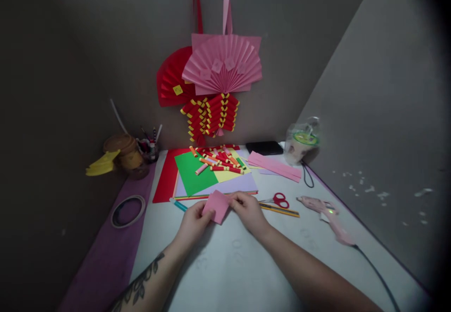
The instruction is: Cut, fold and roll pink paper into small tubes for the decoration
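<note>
Between both hands is a small square of pink paper [217, 206], tilted above the white tabletop. My left hand [195, 221] pinches its lower left side, thumb on top. On the other side my right hand [248, 211] has its fingertips closed at the paper's right corner. Just beyond lie stacked coloured sheets, with a green sheet [193, 173] and a lilac sheet [225, 186] showing. Several rolled paper tubes [225, 164] in red, orange, pink and green are heaped on them. A teal pen [178, 204] lies beside my left hand.
Right of my hands are red-handled scissors [281, 200], a yellow pencil [282, 211] and a pink glue gun [327, 213] with a cord. Pink strips [275, 166], a black phone [264, 148] and a wrapped cup [303, 145] sit farther back. Tape [128, 212] lies left. A pink paper fan [225, 63] hangs behind.
</note>
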`<state>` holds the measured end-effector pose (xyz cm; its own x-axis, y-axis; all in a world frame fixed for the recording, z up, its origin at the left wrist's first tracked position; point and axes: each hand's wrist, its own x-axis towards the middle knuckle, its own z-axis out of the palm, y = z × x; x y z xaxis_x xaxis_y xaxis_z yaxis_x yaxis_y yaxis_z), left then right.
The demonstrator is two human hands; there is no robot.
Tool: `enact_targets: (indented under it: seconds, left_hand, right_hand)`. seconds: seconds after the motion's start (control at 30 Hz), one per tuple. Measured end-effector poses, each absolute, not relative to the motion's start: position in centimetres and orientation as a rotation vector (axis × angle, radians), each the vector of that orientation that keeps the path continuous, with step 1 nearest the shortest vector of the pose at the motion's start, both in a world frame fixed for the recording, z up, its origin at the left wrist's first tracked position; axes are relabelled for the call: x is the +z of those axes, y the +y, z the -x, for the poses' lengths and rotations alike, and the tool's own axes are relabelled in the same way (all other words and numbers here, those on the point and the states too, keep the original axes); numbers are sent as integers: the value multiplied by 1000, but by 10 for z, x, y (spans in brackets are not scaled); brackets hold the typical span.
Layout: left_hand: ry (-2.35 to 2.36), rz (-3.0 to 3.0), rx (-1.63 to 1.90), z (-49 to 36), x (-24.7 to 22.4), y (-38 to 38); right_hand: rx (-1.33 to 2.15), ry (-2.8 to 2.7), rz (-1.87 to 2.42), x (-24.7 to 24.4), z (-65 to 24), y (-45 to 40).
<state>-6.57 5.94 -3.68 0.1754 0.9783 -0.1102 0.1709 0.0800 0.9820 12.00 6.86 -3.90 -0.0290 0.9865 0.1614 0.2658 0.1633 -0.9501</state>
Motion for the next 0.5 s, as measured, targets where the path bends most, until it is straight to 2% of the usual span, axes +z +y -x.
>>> enact_targets:
  seconds: [0.17, 0.37, 0.5]
  left_hand:
    - [1282, -1301, 986, 66, -34, 59]
    - [1300, -1323, 959, 67, -36, 59]
    - [1313, -1335, 954, 66, -38, 58]
  right_hand:
    - [709, -1676, 1307, -15, -130, 65]
    - [637, -2252, 1939, 29, -199, 78]
    - [514, -2375, 2182, 33, -211, 76]
